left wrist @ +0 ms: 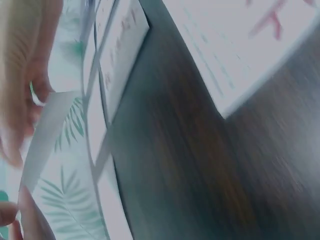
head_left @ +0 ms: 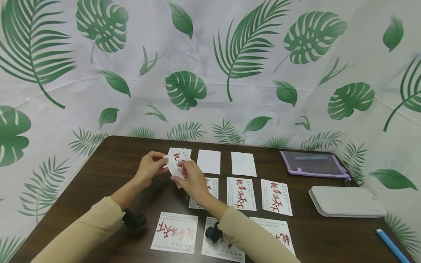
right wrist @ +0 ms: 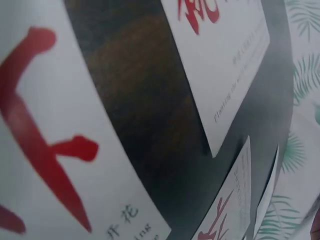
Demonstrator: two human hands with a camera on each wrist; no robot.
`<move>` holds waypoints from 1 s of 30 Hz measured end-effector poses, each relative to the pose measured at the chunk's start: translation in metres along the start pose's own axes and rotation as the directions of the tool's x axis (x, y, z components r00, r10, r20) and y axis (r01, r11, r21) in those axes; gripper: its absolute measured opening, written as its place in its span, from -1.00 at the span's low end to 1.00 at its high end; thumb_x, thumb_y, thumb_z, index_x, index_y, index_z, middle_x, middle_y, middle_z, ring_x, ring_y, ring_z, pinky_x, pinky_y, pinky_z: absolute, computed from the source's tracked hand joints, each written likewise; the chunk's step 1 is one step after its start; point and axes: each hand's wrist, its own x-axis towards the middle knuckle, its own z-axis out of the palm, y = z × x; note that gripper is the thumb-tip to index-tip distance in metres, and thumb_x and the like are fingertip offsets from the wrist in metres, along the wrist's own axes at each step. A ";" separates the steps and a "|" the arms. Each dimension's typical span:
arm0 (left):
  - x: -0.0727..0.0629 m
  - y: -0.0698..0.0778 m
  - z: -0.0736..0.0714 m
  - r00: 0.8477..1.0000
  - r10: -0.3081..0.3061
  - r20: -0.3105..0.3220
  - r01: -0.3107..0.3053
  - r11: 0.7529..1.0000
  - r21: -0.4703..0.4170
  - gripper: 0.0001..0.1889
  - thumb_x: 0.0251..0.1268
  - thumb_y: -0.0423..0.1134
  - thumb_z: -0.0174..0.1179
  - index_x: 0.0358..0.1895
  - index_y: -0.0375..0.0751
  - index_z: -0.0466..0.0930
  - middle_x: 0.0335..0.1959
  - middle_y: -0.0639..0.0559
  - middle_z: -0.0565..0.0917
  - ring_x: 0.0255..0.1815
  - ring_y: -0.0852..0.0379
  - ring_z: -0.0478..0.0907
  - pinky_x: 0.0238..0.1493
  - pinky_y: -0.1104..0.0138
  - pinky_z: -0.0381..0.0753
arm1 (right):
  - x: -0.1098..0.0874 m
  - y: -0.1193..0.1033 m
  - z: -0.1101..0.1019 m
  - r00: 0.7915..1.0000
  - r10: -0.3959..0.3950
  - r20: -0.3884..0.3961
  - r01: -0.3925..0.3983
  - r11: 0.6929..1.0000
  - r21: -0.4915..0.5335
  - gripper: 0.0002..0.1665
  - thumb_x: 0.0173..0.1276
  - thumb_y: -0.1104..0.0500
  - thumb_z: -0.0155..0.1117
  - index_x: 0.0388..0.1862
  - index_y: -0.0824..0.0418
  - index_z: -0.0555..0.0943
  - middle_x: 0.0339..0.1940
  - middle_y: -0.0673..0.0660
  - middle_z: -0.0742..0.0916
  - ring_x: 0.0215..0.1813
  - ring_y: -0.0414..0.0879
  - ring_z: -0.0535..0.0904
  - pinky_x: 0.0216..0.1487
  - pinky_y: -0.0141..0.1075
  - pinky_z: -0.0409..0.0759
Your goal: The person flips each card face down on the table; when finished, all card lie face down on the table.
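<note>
Three white rectangular cards with red characters (head_left: 174, 232) nearest on the dark-brown wooden worktop (head_left: 108, 179); three similar cards (head_left: 241, 193) next; beyond, one white red-lettered paper card (head_left: 173, 169) pinched by left grip (head_left: 149, 168) and right grip (head_left: 194, 180), near two blank-faced white cards (head_left: 209, 162).

Bare counter (head_left: 108, 164) is offering passage left of the left hand (head_left: 150, 168), and a lane is running between the cards (head_left: 276, 197) and the white case (head_left: 348, 201). The patterned cloth (head_left: 210, 109) is walling off the far edge; the right sleeve (head_left: 253, 233) is blocking two near cards (head_left: 279, 228) from above.
</note>
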 end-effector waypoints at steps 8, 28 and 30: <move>-0.004 0.011 0.020 0.999 0.043 -0.016 -0.045 0.991 -0.129 -0.75 0.26 -0.48 0.09 -0.06 -0.53 0.29 -0.37 0.05 0.44 -0.41 0.30 0.54 -0.38 0.45 0.64 | -0.003 -0.001 -0.004 0.983 -0.178 -0.034 0.170 0.971 -0.166 -0.62 0.15 0.31 0.37 -0.04 0.20 0.53 -0.36 0.04 0.57 -0.40 -0.19 0.50 -0.41 -0.42 0.48; -0.010 -0.023 0.008 1.000 0.027 -0.007 -0.026 0.988 0.151 -0.46 0.22 -0.38 0.22 0.27 -0.39 0.33 0.15 -0.34 0.49 -0.04 0.14 0.56 -0.14 0.43 0.61 | 0.004 0.005 -0.018 0.965 0.193 -0.178 -0.133 0.943 0.304 -0.65 0.16 0.45 0.27 -0.04 0.39 0.54 -0.45 0.16 0.59 -0.42 -0.15 0.51 -0.38 -0.48 0.51; -0.012 -0.028 0.006 1.000 0.016 -0.014 -0.014 0.987 0.163 -0.49 0.20 -0.38 0.24 0.24 -0.39 0.39 0.11 -0.33 0.52 -0.08 0.17 0.58 -0.12 0.37 0.63 | 0.001 0.007 -0.016 0.948 0.285 -0.143 -0.225 0.915 0.335 -0.65 0.16 0.43 0.27 -0.03 0.36 0.54 -0.46 0.16 0.61 -0.46 -0.21 0.48 -0.42 -0.52 0.46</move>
